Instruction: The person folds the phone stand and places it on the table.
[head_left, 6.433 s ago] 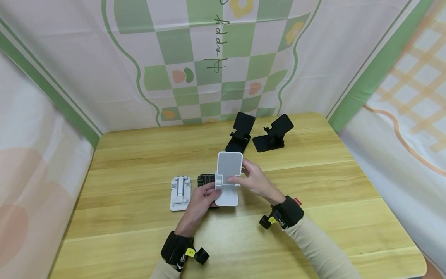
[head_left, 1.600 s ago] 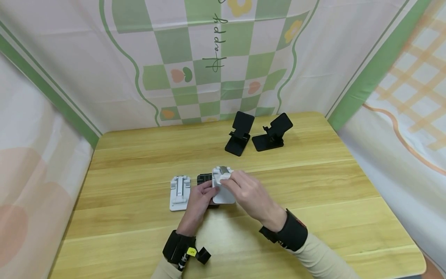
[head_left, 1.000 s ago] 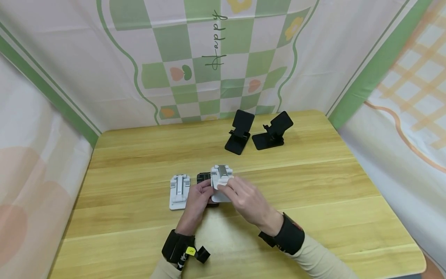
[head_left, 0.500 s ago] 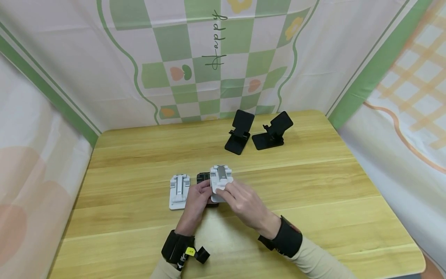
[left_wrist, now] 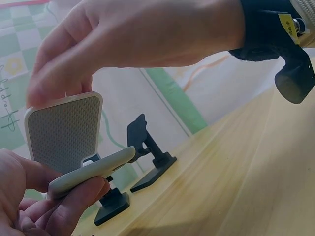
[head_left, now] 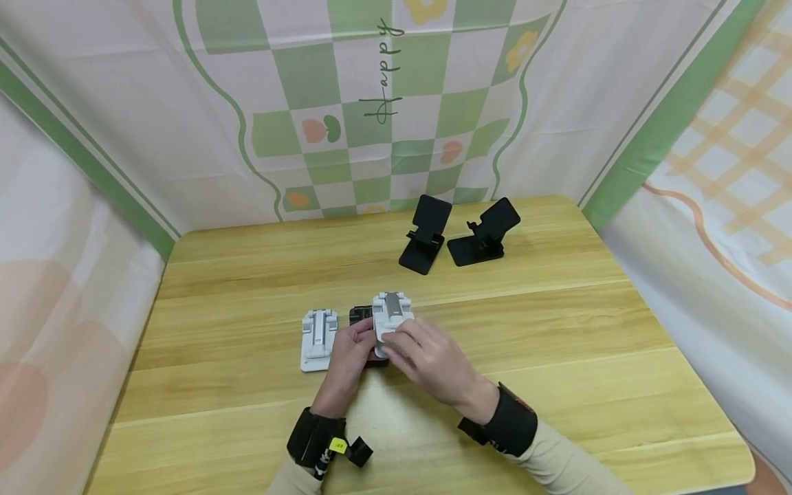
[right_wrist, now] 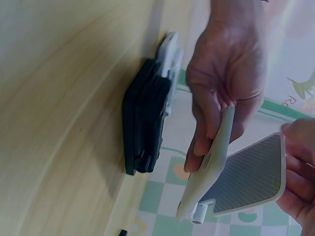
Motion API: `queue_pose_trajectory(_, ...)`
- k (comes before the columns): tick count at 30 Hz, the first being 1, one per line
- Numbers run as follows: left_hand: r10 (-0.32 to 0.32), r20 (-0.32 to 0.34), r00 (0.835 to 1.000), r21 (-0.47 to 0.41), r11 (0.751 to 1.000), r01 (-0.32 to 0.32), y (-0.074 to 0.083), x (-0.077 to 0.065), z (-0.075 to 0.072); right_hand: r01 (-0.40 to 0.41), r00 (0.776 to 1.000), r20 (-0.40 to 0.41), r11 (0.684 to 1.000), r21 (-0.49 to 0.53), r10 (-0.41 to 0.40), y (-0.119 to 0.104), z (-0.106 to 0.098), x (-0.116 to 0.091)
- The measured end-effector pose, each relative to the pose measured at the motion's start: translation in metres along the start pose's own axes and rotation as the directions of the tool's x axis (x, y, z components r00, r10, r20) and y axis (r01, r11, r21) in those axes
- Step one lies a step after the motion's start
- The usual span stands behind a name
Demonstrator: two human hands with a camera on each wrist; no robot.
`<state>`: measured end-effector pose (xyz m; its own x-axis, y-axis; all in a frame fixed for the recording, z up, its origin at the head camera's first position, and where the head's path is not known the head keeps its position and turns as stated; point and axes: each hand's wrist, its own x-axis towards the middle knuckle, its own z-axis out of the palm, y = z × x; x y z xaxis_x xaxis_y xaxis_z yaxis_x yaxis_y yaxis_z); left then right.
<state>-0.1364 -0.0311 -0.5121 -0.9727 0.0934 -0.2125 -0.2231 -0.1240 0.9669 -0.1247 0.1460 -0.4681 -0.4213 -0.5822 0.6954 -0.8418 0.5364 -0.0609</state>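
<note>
A white folding phone stand [head_left: 390, 311] is held above the table between both hands. My left hand [head_left: 350, 357] pinches the stand's base [left_wrist: 93, 171] at its edge, thumb on one face and fingers on the other. My right hand [head_left: 433, 361] grips the far edge of the grey-padded back plate [right_wrist: 253, 174], which stands at an angle to the base. Under the left hand, partly hidden, lies a folded black phone stand [right_wrist: 145, 118]. Beside it on the left is a folded white phone stand [head_left: 319, 340], flat on the table.
Two unfolded black phone stands stand at the back of the wooden table [head_left: 247, 275]: one black stand [head_left: 425, 235] and, right of it, another black stand [head_left: 485, 234]. Printed cloth [head_left: 371, 137] hangs behind the table and at both sides.
The white stand's back plate, upright and facing the head camera at first, has tilted down towards its base. My right hand has moved over to the plate's edge; my left hand keeps hold.
</note>
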Motion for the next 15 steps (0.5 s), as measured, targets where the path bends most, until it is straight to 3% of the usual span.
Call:
queue_pose_trajectory(4, -0.005, -0.018, 1.0, 0.024, 1.0, 0.006, 0.0, 0.0, 0.0, -0.104, 0.989, -0.083, 0.979, 0.173, 0.12, 0.006, -0.001, 0.002)
queue_pose_trajectory(6, -0.012, -0.03, 0.999, 0.042, 0.999, 0.013, 0.001, 0.0, 0.001, -0.187, 0.969, -0.109, 0.95, 0.25, 0.22, 0.011, -0.001, 0.001)
queue_pose_trajectory(8, -0.017, -0.037, 0.999, 0.057, 0.998, 0.019, 0.002, 0.0, 0.0, -0.29, 0.935, -0.105, 0.899, 0.329, 0.34, 0.017, 0.0, 0.0)
queue_pose_trajectory(11, -0.017, -0.025, 1.0, 0.052, 0.999, 0.018, 0.003, -0.001, 0.001, -0.473, 0.845, -0.026, 0.769, 0.43, 0.534, 0.025, 0.001, -0.003)
queue_pose_trajectory(15, -0.019, -0.009, 1.0, 0.036, 0.999, 0.019, 0.004, -0.001, 0.001, -0.671, 0.687, 0.156, 0.538, 0.51, 0.709, 0.035, 0.004, -0.01)
